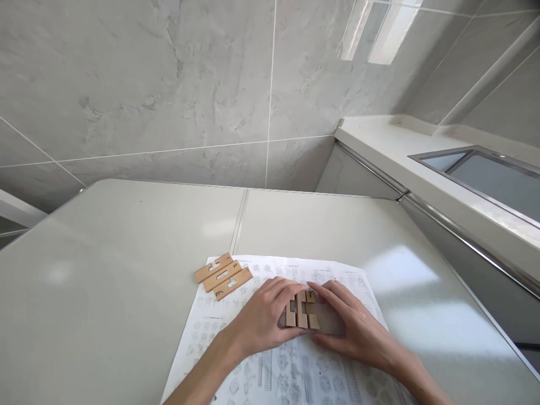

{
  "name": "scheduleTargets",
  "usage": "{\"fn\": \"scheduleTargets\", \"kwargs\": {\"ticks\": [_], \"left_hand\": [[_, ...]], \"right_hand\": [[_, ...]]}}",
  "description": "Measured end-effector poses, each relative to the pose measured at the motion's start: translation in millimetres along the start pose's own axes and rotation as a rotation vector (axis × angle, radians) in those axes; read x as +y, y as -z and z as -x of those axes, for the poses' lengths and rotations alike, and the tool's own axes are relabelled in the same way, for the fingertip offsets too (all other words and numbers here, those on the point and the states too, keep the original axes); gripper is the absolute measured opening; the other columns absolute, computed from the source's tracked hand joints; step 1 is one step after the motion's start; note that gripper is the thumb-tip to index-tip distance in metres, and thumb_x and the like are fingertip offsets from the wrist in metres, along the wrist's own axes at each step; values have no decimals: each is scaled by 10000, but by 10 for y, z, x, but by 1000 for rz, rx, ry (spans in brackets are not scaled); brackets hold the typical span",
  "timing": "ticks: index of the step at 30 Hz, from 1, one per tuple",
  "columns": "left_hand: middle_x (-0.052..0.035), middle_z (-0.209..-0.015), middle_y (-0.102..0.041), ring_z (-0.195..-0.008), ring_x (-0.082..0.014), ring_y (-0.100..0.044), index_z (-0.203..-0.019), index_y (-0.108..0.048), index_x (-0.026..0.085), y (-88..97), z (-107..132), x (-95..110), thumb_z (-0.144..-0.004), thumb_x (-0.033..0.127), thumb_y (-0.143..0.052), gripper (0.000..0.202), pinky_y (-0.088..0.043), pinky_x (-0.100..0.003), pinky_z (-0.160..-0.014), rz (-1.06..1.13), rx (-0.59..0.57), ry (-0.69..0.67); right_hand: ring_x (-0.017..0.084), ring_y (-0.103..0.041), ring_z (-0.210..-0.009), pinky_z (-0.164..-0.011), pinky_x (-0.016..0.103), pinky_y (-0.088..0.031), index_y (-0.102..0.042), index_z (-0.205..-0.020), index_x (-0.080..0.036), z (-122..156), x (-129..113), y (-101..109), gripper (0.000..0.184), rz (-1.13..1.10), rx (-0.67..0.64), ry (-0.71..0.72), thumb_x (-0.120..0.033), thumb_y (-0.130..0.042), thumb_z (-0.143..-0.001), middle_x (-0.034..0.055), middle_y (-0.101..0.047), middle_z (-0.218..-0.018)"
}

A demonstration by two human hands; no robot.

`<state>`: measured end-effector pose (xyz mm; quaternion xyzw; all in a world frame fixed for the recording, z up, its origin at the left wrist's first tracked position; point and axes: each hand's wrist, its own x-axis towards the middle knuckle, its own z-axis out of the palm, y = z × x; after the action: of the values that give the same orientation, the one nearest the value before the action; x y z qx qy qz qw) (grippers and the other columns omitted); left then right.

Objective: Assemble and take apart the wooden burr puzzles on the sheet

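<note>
Several notched wooden puzzle pieces [302, 319] stand side by side between my hands over a printed sheet [206, 323]; the rightmost is marked 3. My left hand [266, 315] curves around their left side, thumb at the near ends and fingers at the far ends. From the right, my right hand [356, 326] closes in a similar way, its fingertips at the far and near ends by the piece marked 3. Parts of the pieces are hidden by the fingers. Up and to the left, three flat wooden pieces [221, 276] with cut-out slots and handwritten numbers lie slightly overlapping.
The sheet, covered in small diagrams, lies on a glossy pale table [118, 292] with a seam [239, 222] across it. Behind rises a grey tiled wall [169, 79]. To the right runs a white counter [379, 135] with an inset sink [493, 174].
</note>
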<state>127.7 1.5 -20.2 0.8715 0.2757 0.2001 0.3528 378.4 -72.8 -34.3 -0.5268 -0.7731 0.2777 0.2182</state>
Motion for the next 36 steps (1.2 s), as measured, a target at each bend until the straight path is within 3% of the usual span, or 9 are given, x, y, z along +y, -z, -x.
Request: {"fn": "scheduleTargets", "kwargs": {"ticks": [4,12,16,22,28,36], "left_hand": [[-49,-1421,-677,-1291,-297,-631,-1477,-479,326,-5,1,-5,-808,232,-956,828,-535,-478,-1113,1,-7,-2],[-53,-1382,-690,-1265,-303,-646,-1461,-499,321,10,10,-17,-786,246,-972,827,-551,-480,-1090,5,-6,9],[-47,-1388,-692,-1277,-301,-646,-1471,-506,335,21,11,-22,-794,245,-962,822,-550,-472,-1094,12,5,4],[-46,-1381,-688,-1275,-302,-640,-1477,-509,338,38,12,-4,-774,187,-959,848,-550,-470,-1094,16,-1,19],[-53,-1410,-680,-1300,-315,-625,-1484,-520,343,62,-4,35,-800,192,-938,817,-544,-496,-1100,24,-25,26],[-40,-1367,-696,-1291,-305,-618,-1476,-524,351,42,58,78,-813,195,-935,795,-564,-469,-1056,12,11,75]], "right_hand": [[303,-629,-1103,-921,475,-581,-446,-1482,-334,-7,-26,0,651,-8,26,-14,-198,-738,-916,82,-622,-1228],[291,-656,-1044,-901,448,-574,-493,-1312,-273,-16,-42,-24,578,-54,79,-56,-175,-752,-805,69,-665,-1162],[297,-644,-1091,-926,454,-573,-487,-1328,-275,-33,-62,-16,585,-63,79,-50,-163,-746,-816,77,-649,-1196],[336,-552,-1328,-1078,494,-541,-512,-1428,-335,-43,-45,36,629,-46,52,-29,-231,-791,-873,98,-525,-1426],[330,-566,-1286,-1074,492,-551,-556,-1450,-347,-54,5,4,608,-90,54,-39,-319,-835,-911,87,-563,-1346],[346,-575,-1265,-1071,550,-551,-571,-1462,-367,-65,-72,-131,631,-36,106,-27,-266,-847,-904,93,-573,-1345]]}}
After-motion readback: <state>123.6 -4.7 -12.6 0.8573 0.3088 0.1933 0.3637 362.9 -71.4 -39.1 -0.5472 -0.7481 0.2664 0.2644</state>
